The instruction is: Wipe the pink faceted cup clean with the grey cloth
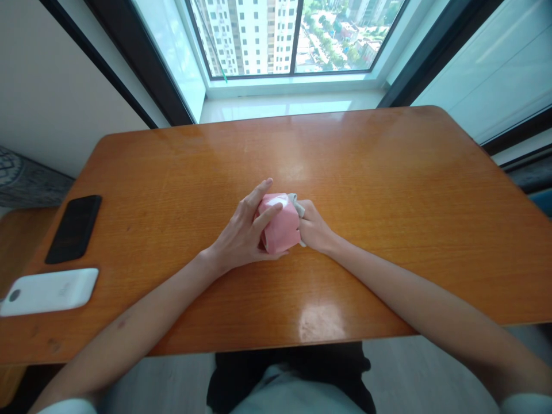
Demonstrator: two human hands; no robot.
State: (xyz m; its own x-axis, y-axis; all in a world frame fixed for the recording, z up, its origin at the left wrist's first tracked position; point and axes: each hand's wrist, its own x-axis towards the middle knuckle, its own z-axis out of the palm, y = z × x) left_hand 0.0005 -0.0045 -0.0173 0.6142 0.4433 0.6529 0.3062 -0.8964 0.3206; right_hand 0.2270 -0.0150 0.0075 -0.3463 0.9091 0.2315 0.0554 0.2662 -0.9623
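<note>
A small pink cloth bundle [282, 227], with a bit of white or grey fabric showing at its top right, rests on the middle of the orange wooden table [388, 190]. My left hand [244, 230] cups its left side, fingers curled over the top. My right hand [314, 227] grips its right side, fingers closed against the cloth. Both hands hold it just above or on the tabletop.
A black phone [74, 227] lies face up near the table's left edge. A white slab-shaped device [49, 291] lies in front of it at the near left corner. A window [293, 34] and its sill run behind the table.
</note>
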